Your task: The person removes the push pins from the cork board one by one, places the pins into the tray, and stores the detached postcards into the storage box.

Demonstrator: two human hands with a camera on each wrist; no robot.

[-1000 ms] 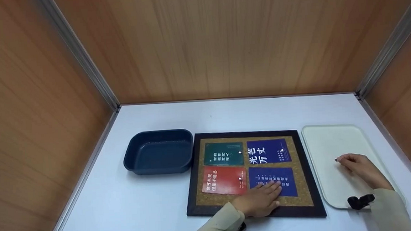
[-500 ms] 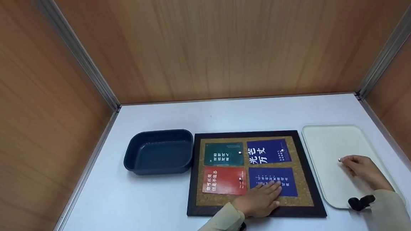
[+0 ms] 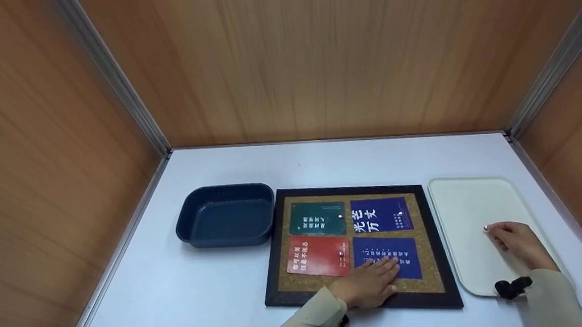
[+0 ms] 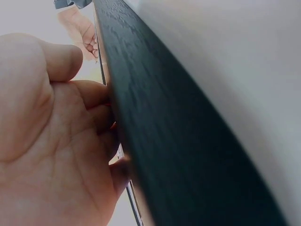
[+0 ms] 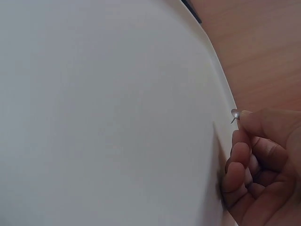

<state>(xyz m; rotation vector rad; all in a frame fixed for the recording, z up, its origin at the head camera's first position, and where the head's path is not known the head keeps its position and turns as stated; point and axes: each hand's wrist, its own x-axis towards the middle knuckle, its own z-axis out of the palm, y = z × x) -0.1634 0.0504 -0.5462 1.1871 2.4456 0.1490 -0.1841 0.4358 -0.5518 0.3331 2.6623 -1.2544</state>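
My right hand [image 3: 519, 244] is over the pale tray [image 3: 467, 198], pinching a silver thumbtack [image 5: 235, 114] between thumb and fingertip. Its short pin points outward in the right wrist view. My left hand [image 3: 366, 283] rests on the lower part of the framed cork board [image 3: 323, 284], fingers extended across the lower blue card [image 3: 409, 265] and hiding part of it. A red card [image 3: 317, 258], a green card [image 3: 320, 225] and another blue card [image 3: 390, 223] lie on the cork too, each showing a small shiny tack near its right side.
A dark blue rectangular bin [image 3: 231, 222] stands against the board's left side. The tray lies just right of the board on the white table [image 3: 188, 301]. Wood-grain panels [image 3: 325, 60] enclose the table at the back and both sides.
My right hand has shifted slightly right and toward me over the tray, still pinching the thumbtack. The left hand stays in place on the board.
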